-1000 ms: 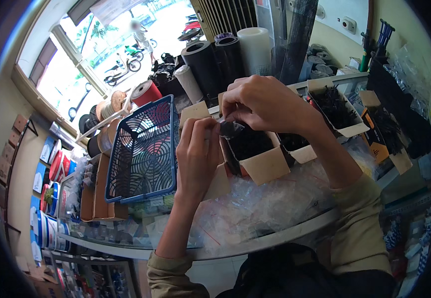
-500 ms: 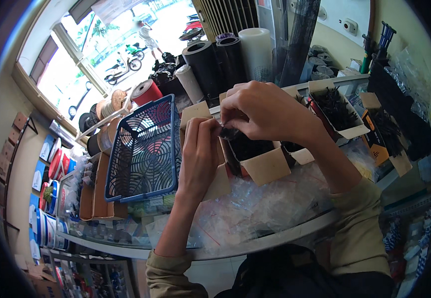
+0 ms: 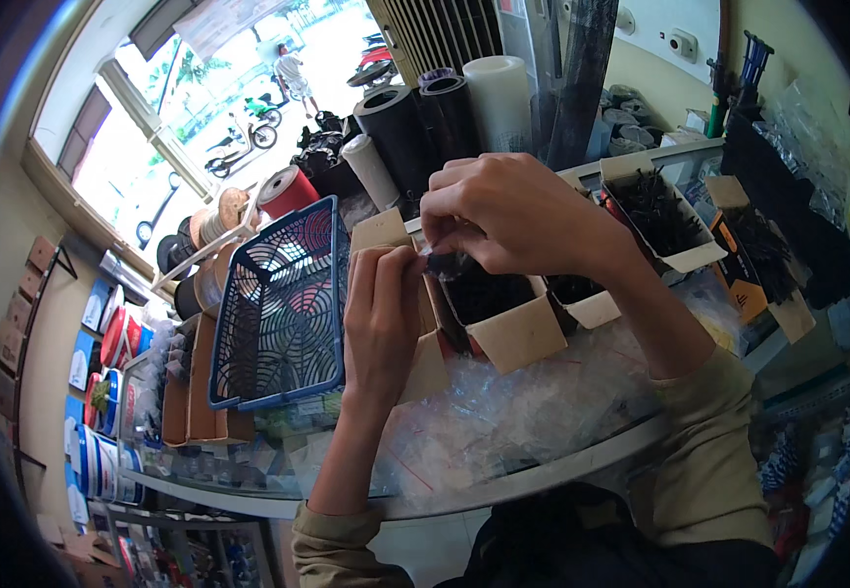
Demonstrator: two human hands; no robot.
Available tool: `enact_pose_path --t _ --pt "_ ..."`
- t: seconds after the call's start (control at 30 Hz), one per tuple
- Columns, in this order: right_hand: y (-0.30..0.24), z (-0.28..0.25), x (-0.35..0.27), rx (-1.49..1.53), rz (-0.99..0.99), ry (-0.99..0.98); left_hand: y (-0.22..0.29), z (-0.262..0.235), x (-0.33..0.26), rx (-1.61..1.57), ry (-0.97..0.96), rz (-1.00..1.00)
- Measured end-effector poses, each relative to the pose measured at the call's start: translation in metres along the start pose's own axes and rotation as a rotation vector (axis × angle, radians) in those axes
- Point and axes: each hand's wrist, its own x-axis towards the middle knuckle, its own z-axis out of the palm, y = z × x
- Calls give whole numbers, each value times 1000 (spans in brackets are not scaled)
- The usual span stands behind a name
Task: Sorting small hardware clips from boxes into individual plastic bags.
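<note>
My two hands meet over the row of cardboard boxes, fingers pinched close together. Between them is a small clear plastic bag (image 3: 441,266) with something dark in it, mostly covered by my fingers. My left hand (image 3: 382,309) is closed on its left side, and my right hand (image 3: 515,218) pinches its upper edge from the right. Just under my hands stands an open cardboard box (image 3: 521,333) of small black pieces. Loose clear plastic bags (image 3: 513,407) lie spread over the glass counter in front of the boxes.
Left of my left hand, a blue plastic basket (image 3: 278,323) stands tilted. More open boxes hold black parts, including a white-edged box (image 3: 665,211) and an orange-black box (image 3: 739,260) at right. Black rolls (image 3: 396,122) and a white roll (image 3: 499,103) stand behind. The counter edge (image 3: 503,480) runs before me.
My hands have shifted slightly left together with the small bag, still pinched. The whole view has moved a little; the basket and boxes stay in place.
</note>
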Motion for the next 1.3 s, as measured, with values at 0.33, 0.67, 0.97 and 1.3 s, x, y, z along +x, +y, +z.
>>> enact_pose_path --t 0.33,0.67,0.97,1.3 --pt "0 3 0 170 17 -60 -3 2 -3 6 -56 73" --pt "4 -2 4 167 -114 -20 2 -3 -2 -7 -27 38" --pt "14 -4 3 383 8 -158 3 -1 -3 22 -58 120" --pt "-17 -26 2 91 -224 53 20 -28 9 -12 -26 97"
